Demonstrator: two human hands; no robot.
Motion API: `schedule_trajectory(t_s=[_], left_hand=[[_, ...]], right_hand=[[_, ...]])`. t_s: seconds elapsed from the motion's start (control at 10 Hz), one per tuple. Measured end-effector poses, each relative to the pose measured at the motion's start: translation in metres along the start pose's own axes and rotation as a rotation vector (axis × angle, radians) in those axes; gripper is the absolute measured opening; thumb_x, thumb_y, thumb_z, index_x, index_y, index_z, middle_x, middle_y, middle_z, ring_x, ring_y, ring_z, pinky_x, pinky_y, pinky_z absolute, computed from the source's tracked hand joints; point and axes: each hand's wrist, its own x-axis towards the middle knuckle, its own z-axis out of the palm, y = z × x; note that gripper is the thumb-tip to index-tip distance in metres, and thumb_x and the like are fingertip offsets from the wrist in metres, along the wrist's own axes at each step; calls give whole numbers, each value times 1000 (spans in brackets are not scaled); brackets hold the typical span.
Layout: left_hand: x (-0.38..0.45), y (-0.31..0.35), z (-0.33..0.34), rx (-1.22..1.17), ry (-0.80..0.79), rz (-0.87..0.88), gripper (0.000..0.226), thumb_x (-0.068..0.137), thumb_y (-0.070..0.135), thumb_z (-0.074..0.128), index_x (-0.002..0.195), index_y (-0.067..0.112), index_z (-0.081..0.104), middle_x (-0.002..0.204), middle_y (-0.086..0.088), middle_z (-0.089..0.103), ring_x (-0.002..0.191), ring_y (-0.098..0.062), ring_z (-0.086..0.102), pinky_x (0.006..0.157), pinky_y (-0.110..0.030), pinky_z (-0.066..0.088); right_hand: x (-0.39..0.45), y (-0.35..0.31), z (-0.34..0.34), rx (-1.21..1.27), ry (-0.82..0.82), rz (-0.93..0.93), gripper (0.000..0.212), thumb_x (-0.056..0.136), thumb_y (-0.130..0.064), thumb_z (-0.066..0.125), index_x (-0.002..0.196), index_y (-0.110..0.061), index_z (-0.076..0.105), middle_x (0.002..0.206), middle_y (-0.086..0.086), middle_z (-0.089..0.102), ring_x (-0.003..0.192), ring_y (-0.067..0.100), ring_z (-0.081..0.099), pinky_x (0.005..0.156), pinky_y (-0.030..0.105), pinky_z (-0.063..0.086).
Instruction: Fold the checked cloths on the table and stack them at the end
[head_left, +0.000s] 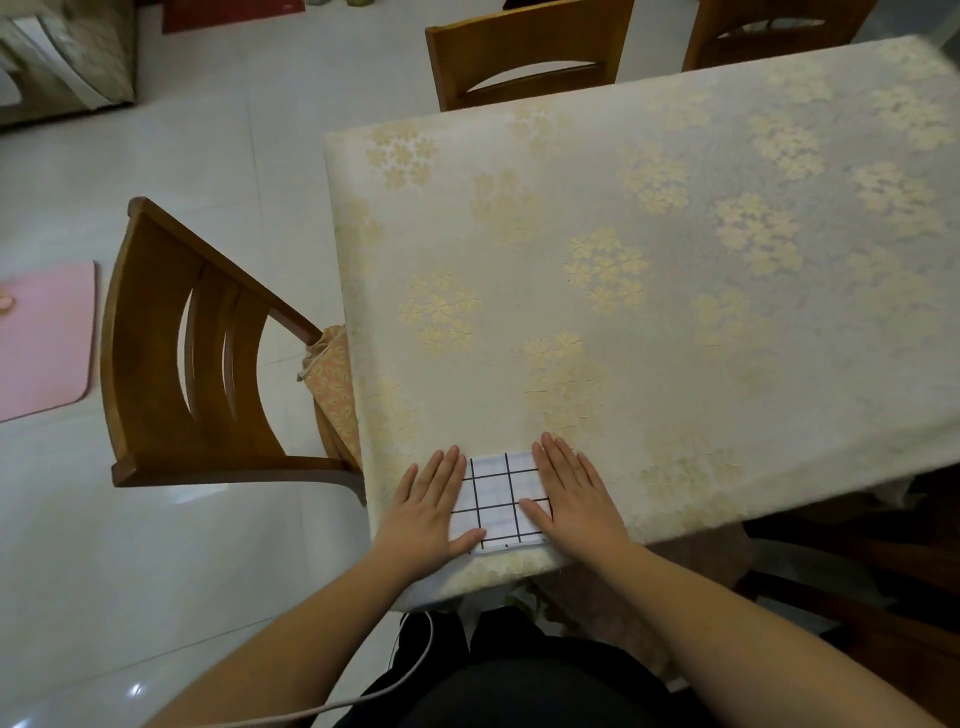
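A folded checked cloth (497, 499) lies at the near left corner of the tabletop (675, 291), its near edge just short of the table's near edge; it is a small white square crossed by dark lines, and a thin lower layer shows along its near edge, so it may be a stack of more than one, though I cannot tell. The left hand (434, 506) lies flat and open on its left side, fingers spread and pointing away, thumb resting on the near left part of the cloth; the right hand (571, 493) lies flat and open on the right side, its thumb across the cloth's middle; neither grasps anything.

The step in hand looks like pressing and squaring the finished fold; no other cloth shows on the tabletop, so the task seems close to done. To do it well, press with flat palms and sweep outward from the middle toward the edges (not inward, which would ruck the layers); check that the corners sit over one another before lifting off; lift straight up.
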Motion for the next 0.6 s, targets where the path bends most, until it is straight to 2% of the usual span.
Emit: schedule_trajectory(t_s=[0.1, 0.2, 0.3, 0.4, 0.5, 0.6], left_hand=[[2, -3, -7, 3, 39, 47, 92, 85, 79, 5, 156, 21, -7, 162, 3, -14, 150, -17, -10, 120, -37, -6], [2, -6, -29, -95, 29, 62, 91, 84, 78, 3, 156, 23, 2, 164, 5, -5, 150, -14, -4, 119, -33, -4], [-3, -7, -49, -107, 81, 91, 82, 86, 68, 12, 155, 25, 14, 163, 3, 12, 150, -16, 10, 120, -33, 4], [-8, -2, -72, -86, 67, 137, 83, 83, 68, 5, 153, 28, 24, 158, 3, 28, 144, -16, 25, 117, -34, 20], [-15, 4, -90, -51, 60, 181, 86, 81, 68, 4, 150, 25, 32, 152, 2, 38, 139, -17, 34, 112, -34, 28], [-20, 12, -102, 29, 46, 249, 73, 91, 64, 17, 149, 22, 33, 151, 0, 39, 137, -19, 36, 111, -36, 30]], right_hand=[[0, 1, -13, 23, -34, -24, 92, 81, -75, -3, 153, -21, -19, 159, -4, -27, 148, 12, -21, 120, 31, -12], [-5, 0, -38, 18, -33, -3, 93, 82, -78, -2, 156, -22, -5, 164, -4, -12, 150, 13, -12, 117, 30, -10], [-15, -11, -57, 90, -9, 58, 73, 96, -61, 15, 157, -21, 6, 165, -2, 4, 151, 15, 2, 120, 32, -1], [-28, -25, -71, 253, -94, 118, 64, 101, -52, 34, 155, -22, 20, 160, 0, 26, 145, 18, 27, 118, 34, 22], [-44, -39, -76, 225, -150, 173, 61, 100, -51, 37, 151, -19, 31, 156, 2, 35, 139, 20, 37, 112, 35, 32], [-54, -54, -76, 180, -101, 244, 59, 100, -52, 36, 150, -20, 34, 152, 2, 40, 134, 23, 43, 107, 38, 37]])
